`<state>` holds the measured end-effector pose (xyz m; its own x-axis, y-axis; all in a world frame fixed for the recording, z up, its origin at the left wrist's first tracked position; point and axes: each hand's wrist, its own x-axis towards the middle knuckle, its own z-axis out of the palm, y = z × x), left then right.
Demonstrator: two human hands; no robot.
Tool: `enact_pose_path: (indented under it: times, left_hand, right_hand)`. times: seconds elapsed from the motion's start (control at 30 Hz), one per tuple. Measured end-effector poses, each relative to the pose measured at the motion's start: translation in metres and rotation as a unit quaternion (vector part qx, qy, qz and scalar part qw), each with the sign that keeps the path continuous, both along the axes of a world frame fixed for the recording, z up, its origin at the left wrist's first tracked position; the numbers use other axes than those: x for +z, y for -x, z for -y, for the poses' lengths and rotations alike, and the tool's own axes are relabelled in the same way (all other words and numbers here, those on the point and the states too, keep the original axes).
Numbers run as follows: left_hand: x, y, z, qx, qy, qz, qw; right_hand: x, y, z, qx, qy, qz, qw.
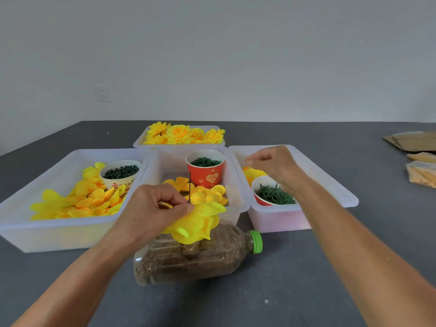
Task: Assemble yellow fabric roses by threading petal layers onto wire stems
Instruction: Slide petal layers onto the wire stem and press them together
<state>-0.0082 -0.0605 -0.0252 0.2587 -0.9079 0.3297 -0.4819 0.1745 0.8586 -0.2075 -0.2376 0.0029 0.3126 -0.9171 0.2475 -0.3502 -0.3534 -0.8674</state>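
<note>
My left hand (pixel 153 208) pinches a thin dark wire stem (pixel 190 185) that stands upright, with yellow fabric petal layers (pixel 200 223) hanging below the fingers. My right hand (pixel 276 166) hovers over the right bin (pixel 335 185) with fingertips pinched together above yellow petals (pixel 253 172); whether they hold anything is too small to tell. Loose petals (pixel 207 193) lie in the middle bin (pixel 238 192). More petals (pixel 82 199) fill the left bin (pixel 47 230). Finished yellow roses (pixel 181 134) sit in the far bin (pixel 139 143).
A red cup (pixel 207 175) and a white cup (pixel 118 180) hold dark green rings. A red-and-white cup (pixel 259 199) holds green calyx pieces. A sand-filled plastic bottle (pixel 193 258) lies in front of me. Cardboard (pixel 410 140) and bagged yellow fabric (pixel 422 173) lie far right.
</note>
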Motion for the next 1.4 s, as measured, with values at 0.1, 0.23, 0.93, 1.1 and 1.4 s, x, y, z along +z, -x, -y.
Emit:
enact_pose_path:
  times: [0.1, 0.23, 0.93, 1.1, 1.4]
  left_hand:
    - [0.001, 0.000, 0.000, -0.004, -0.003, -0.006, 1.000]
    - [0.001, 0.000, 0.001, -0.007, 0.000, -0.013, 1.000]
    - [0.000, -0.001, 0.001, -0.022, 0.018, 0.008, 1.000]
    - [-0.002, -0.001, 0.001, -0.022, 0.018, -0.001, 1.000]
    - [-0.003, -0.001, 0.002, -0.022, 0.031, -0.010, 0.999]
  right_hand:
    - [-0.003, 0.021, 0.041, -0.099, 0.006, -0.138, 0.985]
    - [-0.012, 0.014, 0.065, -0.095, -0.003, -0.241, 0.966]
    - [-0.028, -0.013, 0.106, -0.134, 0.006, -0.204, 0.970]
    - [-0.002, 0.020, 0.087, -0.114, -0.099, 0.128, 0.980]
    - [-0.003, 0.023, 0.064, -0.080, -0.099, 0.116, 0.985]
